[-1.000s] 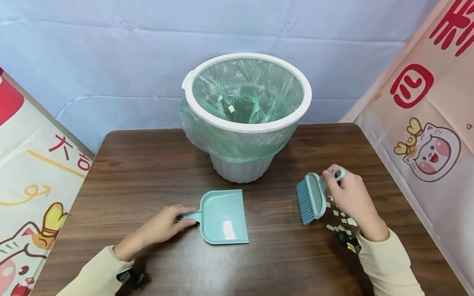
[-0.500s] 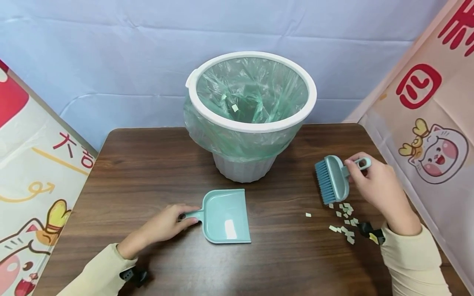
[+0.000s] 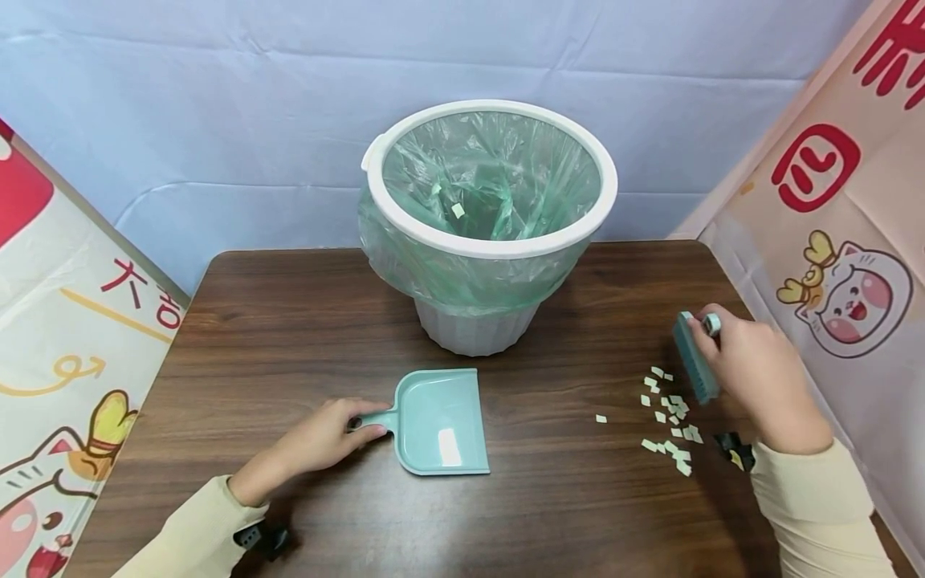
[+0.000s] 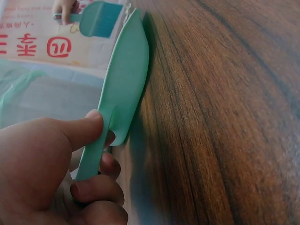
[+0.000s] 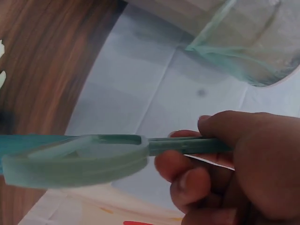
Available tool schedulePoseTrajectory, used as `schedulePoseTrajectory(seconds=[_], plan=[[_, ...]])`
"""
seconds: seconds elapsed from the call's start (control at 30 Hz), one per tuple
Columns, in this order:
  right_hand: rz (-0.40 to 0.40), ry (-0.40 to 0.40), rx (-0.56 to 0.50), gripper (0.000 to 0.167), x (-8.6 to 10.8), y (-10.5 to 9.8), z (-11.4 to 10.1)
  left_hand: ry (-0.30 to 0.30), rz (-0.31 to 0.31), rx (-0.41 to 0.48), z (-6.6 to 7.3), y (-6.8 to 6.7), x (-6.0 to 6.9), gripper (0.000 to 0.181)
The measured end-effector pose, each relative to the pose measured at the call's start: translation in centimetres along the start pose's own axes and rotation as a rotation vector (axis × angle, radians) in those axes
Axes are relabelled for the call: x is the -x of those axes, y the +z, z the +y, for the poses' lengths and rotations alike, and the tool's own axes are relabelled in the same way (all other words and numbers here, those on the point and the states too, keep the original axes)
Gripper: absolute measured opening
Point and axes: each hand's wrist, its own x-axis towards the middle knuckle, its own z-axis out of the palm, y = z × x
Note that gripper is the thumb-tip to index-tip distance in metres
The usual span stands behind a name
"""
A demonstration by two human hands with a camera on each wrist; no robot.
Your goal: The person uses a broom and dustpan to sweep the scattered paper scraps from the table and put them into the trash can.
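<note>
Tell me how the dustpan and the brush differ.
The dustpan is a broad, shallow pan; the brush is narrower and carries bristles. The left hand holds the dustpan, while the right hand holds the brush. In the head view, the dustpan shows its open face; the brush appears nearly edge-on. Both are blue-green.

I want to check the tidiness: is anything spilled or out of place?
Yes. Small pale scraps lie scattered on the table near the brush, one apart from the rest, nearer the dustpan. They look spilled, since similar scraps sit inside the bin.
</note>
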Motion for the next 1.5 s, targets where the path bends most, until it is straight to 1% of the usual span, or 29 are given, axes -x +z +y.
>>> schedulePoseTrajectory(seconds=[0.13, 0.27, 0.43, 0.57, 0.77, 1.0, 1.17, 1.5], plan=[[-0.018, -0.01, 0.016, 0.02, 0.1, 0.9, 0.1, 0.0, -0.003, 0.005, 0.0, 0.0, 0.0, 0.038], [-0.047, 0.006, -0.011, 0.023, 0.2, 1.6, -0.2, 0.006, -0.001, 0.006, 0.0, 0.0, 0.0, 0.038], [-0.05, -0.013, -0.037, 0.027, 0.1, 2.3, -0.9, 0.002, 0.0, 0.008, 0.0, -0.1, 0.1, 0.037], [-0.036, -0.032, -0.058, 0.024, 0.0, 2.7, -1.3, -0.004, -0.001, 0.006, 0.0, -0.1, 0.0, 0.037], [-0.034, -0.044, -0.097, 0.018, 0.0, 2.9, -2.0, -0.011, -0.002, 0.008, 0.1, -0.1, 0.0, 0.037], [-0.058, -0.046, -0.166, 0.017, 0.1, 2.8, -3.5, -0.016, -0.008, 0.016, 0.3, -0.3, 0.0, 0.037], [-0.059, -0.059, -0.2, 0.018, 0.1, 3.1, -4.7, -0.022, -0.007, 0.017, 0.2, -0.2, 0.0, 0.038], [-0.059, -0.134, -0.278, 0.014, 0.5, 3.3, -6.5, -0.023, -0.004, 0.011, 0.1, -0.2, 0.0, 0.038]])
